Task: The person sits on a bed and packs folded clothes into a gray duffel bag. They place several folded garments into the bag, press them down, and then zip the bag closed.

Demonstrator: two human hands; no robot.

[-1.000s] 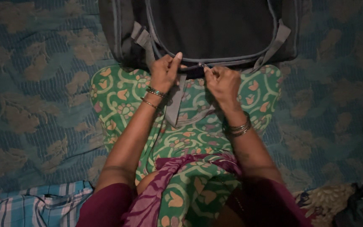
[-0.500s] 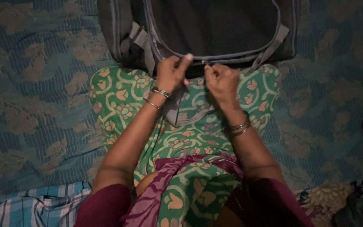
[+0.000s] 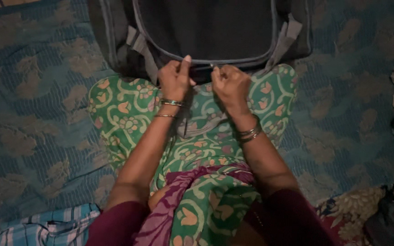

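Just beyond both hands [image 3: 201,82], backpack [image 3: 206,27].

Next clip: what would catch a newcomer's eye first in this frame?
The two hands meeting at top centre: the left hand and right hand pinch at the near zip edge of a dark bag with grey straps. Below them spreads the bright green patterned cloth over the person's lap, vivid against the dim blue floral bedspread. A checked blue cloth lies at the bottom left.
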